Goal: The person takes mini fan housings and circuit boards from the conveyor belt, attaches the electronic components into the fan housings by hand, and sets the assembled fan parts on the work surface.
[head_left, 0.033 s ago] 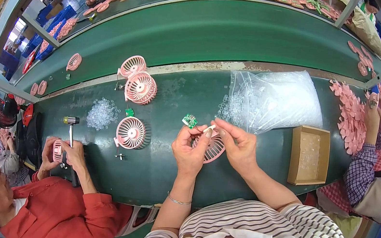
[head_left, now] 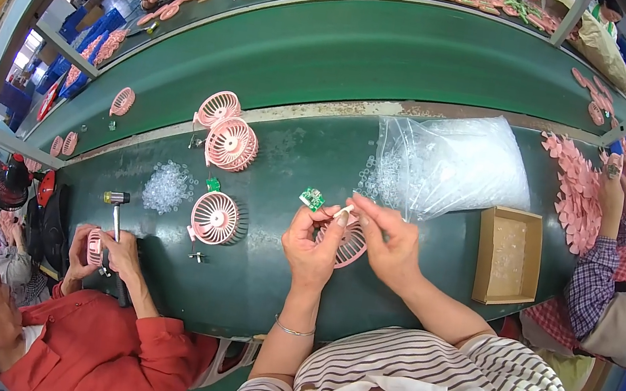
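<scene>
My left hand is closed around a round pink fan cage, thumb raised over it. A small green circuit board stands out beside the left fingers, seemingly joined to the cage by a wire. At the left thumb tip is a small whitish piece. My right hand pinches close to that piece, its fingertips over the cage; what lies between them is too small to make out. Left of my hands lies another pink fan cage with a green board at its top.
Further back sit stacked fan cages. Small clear parts lie heaped at left; a plastic bag of them lies behind my right hand. A cardboard box stands at right. A co-worker in red holds a hammer at left.
My right hand has shifted very slightly against the cage. Everything else looks the same.
</scene>
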`<action>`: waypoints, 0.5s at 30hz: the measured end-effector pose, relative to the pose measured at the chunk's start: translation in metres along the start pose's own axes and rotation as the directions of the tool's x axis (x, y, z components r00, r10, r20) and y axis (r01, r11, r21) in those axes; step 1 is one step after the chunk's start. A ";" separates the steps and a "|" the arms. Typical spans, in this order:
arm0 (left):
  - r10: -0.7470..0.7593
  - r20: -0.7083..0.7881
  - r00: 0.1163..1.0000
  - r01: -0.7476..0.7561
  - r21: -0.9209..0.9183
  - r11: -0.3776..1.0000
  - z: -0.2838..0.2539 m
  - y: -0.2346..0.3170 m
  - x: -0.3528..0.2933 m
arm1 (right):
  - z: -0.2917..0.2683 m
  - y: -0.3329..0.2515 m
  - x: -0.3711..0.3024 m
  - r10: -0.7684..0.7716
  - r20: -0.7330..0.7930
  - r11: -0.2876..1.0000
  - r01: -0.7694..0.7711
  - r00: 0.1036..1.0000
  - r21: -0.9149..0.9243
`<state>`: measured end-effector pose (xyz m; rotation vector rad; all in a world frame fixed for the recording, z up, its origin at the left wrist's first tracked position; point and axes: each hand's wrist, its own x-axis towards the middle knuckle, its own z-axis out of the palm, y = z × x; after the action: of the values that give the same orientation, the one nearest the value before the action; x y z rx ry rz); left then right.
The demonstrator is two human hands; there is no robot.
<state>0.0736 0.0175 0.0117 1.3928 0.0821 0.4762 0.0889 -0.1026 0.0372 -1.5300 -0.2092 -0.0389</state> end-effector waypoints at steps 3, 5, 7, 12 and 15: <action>0.058 0.008 0.998 -0.058 0.070 0.996 0.001 0.006 0.002 | -0.001 -0.010 -0.005 -0.371 0.192 0.761 0.416 0.908 -0.498; 0.080 -0.036 0.996 -0.078 0.053 0.996 0.000 -0.001 0.001 | 0.014 -0.017 -0.012 -0.429 0.206 0.665 0.462 0.880 -0.587; 0.045 -0.093 0.995 -0.048 -0.023 0.999 -0.005 -0.010 0.000 | 0.019 -0.018 -0.012 -0.422 0.232 0.647 0.471 0.876 -0.599; -0.246 -0.050 0.968 0.219 -0.314 0.924 -0.015 -0.003 0.010 | -0.004 -0.012 0.031 -0.300 0.302 0.776 0.416 0.905 -0.474; -0.337 0.001 0.942 0.304 -0.433 0.849 -0.016 0.003 0.012 | -0.022 -0.014 0.082 -0.297 0.257 0.640 0.392 0.919 -0.661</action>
<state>0.0782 0.0367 0.0137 0.9018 0.2537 0.2437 0.1693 -0.1167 0.0632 -2.2491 -0.6532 -0.3717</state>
